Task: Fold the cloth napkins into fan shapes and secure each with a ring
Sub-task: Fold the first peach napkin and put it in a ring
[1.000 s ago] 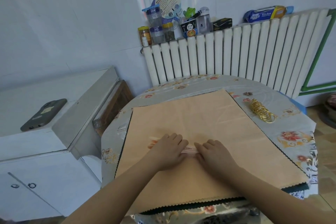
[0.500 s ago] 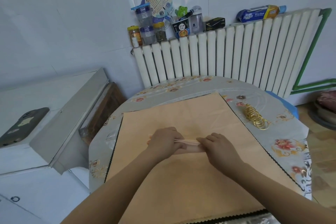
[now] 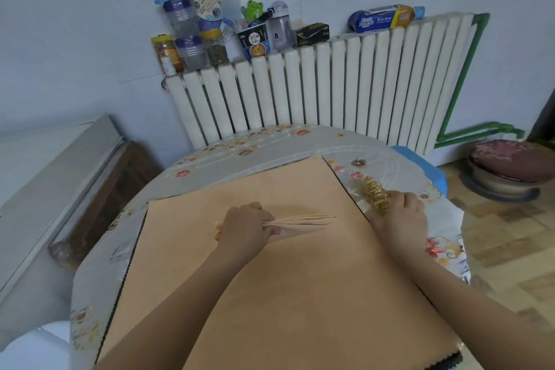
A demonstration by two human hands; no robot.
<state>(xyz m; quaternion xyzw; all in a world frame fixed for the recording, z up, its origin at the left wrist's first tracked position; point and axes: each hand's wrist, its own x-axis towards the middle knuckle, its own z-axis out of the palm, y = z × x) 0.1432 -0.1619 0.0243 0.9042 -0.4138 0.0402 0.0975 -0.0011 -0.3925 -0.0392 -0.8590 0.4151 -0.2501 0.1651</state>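
One camera only — on the person's head, looking forward and down, near the round table [image 3: 300, 141], radiator [image 3: 330, 84] far behind.

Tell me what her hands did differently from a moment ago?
The right hand let go of the pleated napkin and moved right to the pile of gold rings, reaching them at the near end. The left hand stayed, gripping the pleats alone. The large peach cloth remains spread flat on the table.
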